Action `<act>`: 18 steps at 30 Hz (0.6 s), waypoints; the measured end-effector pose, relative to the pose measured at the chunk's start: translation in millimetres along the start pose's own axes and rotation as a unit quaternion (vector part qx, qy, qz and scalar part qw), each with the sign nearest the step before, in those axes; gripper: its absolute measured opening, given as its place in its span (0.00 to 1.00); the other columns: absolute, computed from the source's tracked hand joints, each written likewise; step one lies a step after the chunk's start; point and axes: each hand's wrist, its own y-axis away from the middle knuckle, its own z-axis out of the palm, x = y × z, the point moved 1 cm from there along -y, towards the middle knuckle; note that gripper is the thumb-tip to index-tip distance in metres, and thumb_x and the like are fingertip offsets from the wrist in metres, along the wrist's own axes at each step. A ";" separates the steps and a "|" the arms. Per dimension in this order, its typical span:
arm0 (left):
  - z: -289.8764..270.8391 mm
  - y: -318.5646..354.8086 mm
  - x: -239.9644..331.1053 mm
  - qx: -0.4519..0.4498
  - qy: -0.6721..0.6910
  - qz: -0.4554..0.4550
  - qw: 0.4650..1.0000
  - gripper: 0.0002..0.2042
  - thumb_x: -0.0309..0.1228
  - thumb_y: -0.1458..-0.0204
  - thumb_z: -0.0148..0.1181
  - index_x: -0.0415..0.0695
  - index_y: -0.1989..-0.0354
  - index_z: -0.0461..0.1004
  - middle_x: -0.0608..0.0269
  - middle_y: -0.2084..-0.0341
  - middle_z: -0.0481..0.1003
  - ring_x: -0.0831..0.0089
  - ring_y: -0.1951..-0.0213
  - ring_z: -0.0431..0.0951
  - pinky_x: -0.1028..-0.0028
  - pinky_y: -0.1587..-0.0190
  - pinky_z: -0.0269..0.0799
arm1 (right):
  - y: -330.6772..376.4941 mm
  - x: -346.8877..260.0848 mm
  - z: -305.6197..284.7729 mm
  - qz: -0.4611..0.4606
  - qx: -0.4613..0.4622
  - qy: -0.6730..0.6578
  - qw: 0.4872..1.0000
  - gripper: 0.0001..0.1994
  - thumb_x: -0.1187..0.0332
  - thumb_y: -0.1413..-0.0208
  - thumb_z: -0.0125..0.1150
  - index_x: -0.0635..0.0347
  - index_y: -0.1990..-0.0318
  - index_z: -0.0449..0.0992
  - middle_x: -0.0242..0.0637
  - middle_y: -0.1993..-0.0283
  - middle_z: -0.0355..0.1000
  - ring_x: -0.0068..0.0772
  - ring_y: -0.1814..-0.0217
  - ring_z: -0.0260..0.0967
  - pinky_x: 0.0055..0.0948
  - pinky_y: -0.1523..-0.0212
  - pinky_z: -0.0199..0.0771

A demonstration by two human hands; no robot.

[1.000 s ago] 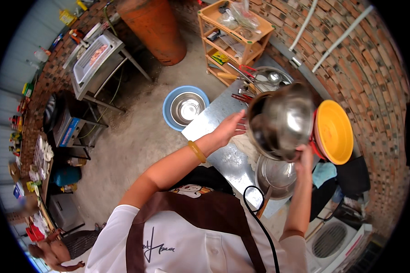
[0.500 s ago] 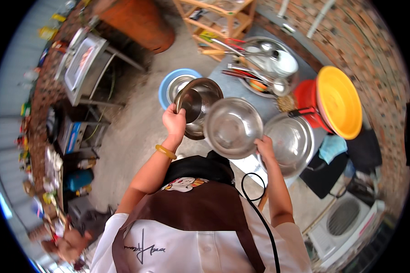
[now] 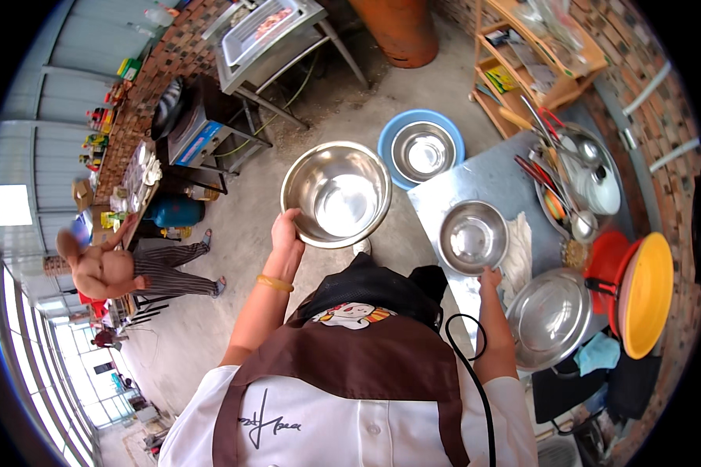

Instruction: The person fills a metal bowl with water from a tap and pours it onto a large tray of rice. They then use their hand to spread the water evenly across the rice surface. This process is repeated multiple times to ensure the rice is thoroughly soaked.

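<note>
My left hand (image 3: 288, 232) is closed on the rim of a shiny steel basin (image 3: 304, 204), lifted over the floor and tipped so that its inside shows. Nothing lies in that basin. At the metal table, my right hand (image 3: 489, 278) pinches the near rim of a smaller steel bowl (image 3: 473, 233); whether the bowl rests on the tabletop I cannot tell. A pale cloth (image 3: 519, 253) lies just right of this bowl. Close by the right forearm is a wide, shallow steel basin (image 3: 549, 319).
On the floor ahead stands a blue basin (image 3: 387, 148) with a steel bowl (image 3: 424, 151) inside. The metal table (image 3: 444, 187) also bears a pan of ladles (image 3: 584, 227) and red and yellow basins (image 3: 653, 296). A wooden shelf (image 3: 514, 101) stands beyond. Another person (image 3: 109, 268) is far left.
My view has turned left. The basin in my left hand has swung left, away from the bowl in my right hand, and now faces up more. The right hand's bowl is now over the table.
</note>
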 end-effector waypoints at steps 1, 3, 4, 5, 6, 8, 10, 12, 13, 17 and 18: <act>-16.4 -9.1 6.5 0.008 0.029 -0.014 0.999 0.08 0.21 0.58 0.50 0.37 0.68 0.65 0.58 0.71 0.69 0.67 0.68 0.70 0.71 0.65 0.69 | -3.9 -0.4 4.9 -0.004 0.027 -0.009 1.000 0.24 0.66 0.54 0.56 0.60 0.48 0.59 0.42 0.66 0.66 0.29 0.79 0.64 0.24 0.85 0.66; -52.0 -32.1 18.6 0.020 0.058 -0.017 0.998 0.09 0.21 0.58 0.50 0.36 0.66 0.64 0.56 0.69 0.69 0.65 0.65 0.70 0.69 0.61 0.68 | -3.9 -2.4 13.6 0.058 0.020 -0.127 0.990 0.39 0.55 0.57 0.61 0.60 0.41 0.47 0.42 0.60 0.64 0.33 0.71 0.64 0.26 0.74 0.69; -65.7 -41.4 25.6 0.034 0.072 -0.014 0.997 0.09 0.21 0.58 0.50 0.36 0.66 0.65 0.56 0.69 0.69 0.65 0.65 0.70 0.69 0.61 0.68 | -7.1 -3.5 17.0 0.051 0.057 -0.101 0.992 0.41 0.50 0.59 0.61 0.63 0.42 0.48 0.41 0.61 0.62 0.33 0.71 0.63 0.26 0.73 0.69; -80.0 -52.8 34.2 0.047 0.087 -0.009 0.995 0.09 0.21 0.58 0.49 0.36 0.66 0.65 0.57 0.68 0.69 0.66 0.65 0.70 0.69 0.61 0.68 | -14.4 -1.6 15.8 0.070 0.058 -0.086 0.992 0.47 0.48 0.62 0.63 0.61 0.39 0.43 0.46 0.54 0.64 0.37 0.69 0.67 0.29 0.77 0.68; -103.1 -75.1 36.0 0.043 0.111 -0.005 0.993 0.09 0.21 0.58 0.49 0.35 0.65 0.66 0.57 0.68 0.69 0.66 0.65 0.70 0.69 0.60 0.68 | -17.0 -3.6 15.6 0.055 0.095 0.002 0.994 0.48 0.45 0.64 0.62 0.68 0.41 0.46 0.48 0.53 0.64 0.39 0.63 0.67 0.30 0.74 0.70; -101.9 -111.1 53.6 0.042 0.114 -0.015 0.992 0.10 0.21 0.57 0.50 0.36 0.64 0.67 0.57 0.68 0.70 0.66 0.64 0.71 0.70 0.60 0.68 | -38.4 25.9 -6.1 -0.011 0.238 0.049 0.970 0.39 0.50 0.59 0.58 0.75 0.47 0.54 0.55 0.52 0.63 0.51 0.54 0.64 0.39 0.58 0.68; -118.8 -136.5 71.2 0.062 0.139 -0.007 0.988 0.10 0.22 0.57 0.50 0.36 0.64 0.67 0.57 0.67 0.70 0.66 0.64 0.71 0.70 0.60 0.68 | -16.3 14.2 -3.5 -0.097 0.366 0.109 0.919 0.26 0.61 0.55 0.53 0.75 0.54 0.62 0.59 0.58 0.66 0.54 0.56 0.65 0.41 0.54 0.65; -138.2 -141.7 102.2 0.088 0.162 0.025 0.983 0.10 0.22 0.56 0.50 0.36 0.64 0.67 0.57 0.67 0.70 0.66 0.64 0.71 0.71 0.60 0.68 | 74.9 -49.4 65.9 -0.084 0.416 0.126 0.897 0.21 0.63 0.56 0.52 0.74 0.59 0.66 0.58 0.62 0.67 0.53 0.59 0.67 0.41 0.56 0.67; -138.2 -153.7 117.7 0.076 0.184 0.021 0.980 0.10 0.22 0.56 0.50 0.36 0.63 0.67 0.57 0.67 0.70 0.66 0.64 0.71 0.71 0.60 0.68 | 83.5 -60.5 85.0 -0.093 0.422 0.148 0.889 0.20 0.64 0.56 0.52 0.73 0.59 0.67 0.58 0.62 0.68 0.53 0.59 0.67 0.41 0.57 0.67; -148.7 -194.5 159.3 0.065 0.230 -0.003 0.971 0.10 0.25 0.52 0.50 0.36 0.61 0.66 0.56 0.64 0.71 0.67 0.62 0.72 0.71 0.57 0.68 | 103.0 -86.1 147.5 -0.160 0.378 0.218 0.885 0.15 0.68 0.54 0.51 0.71 0.61 0.69 0.53 0.62 0.69 0.50 0.60 0.68 0.38 0.58 0.67; -146.0 -208.8 168.6 0.057 0.241 -0.002 0.969 0.10 0.26 0.52 0.50 0.36 0.61 0.66 0.56 0.64 0.71 0.67 0.62 0.72 0.71 0.57 0.68 | 105.1 -106.2 172.2 -0.213 0.335 0.210 0.893 0.15 0.68 0.53 0.51 0.71 0.60 0.69 0.52 0.62 0.69 0.49 0.60 0.68 0.37 0.58 0.67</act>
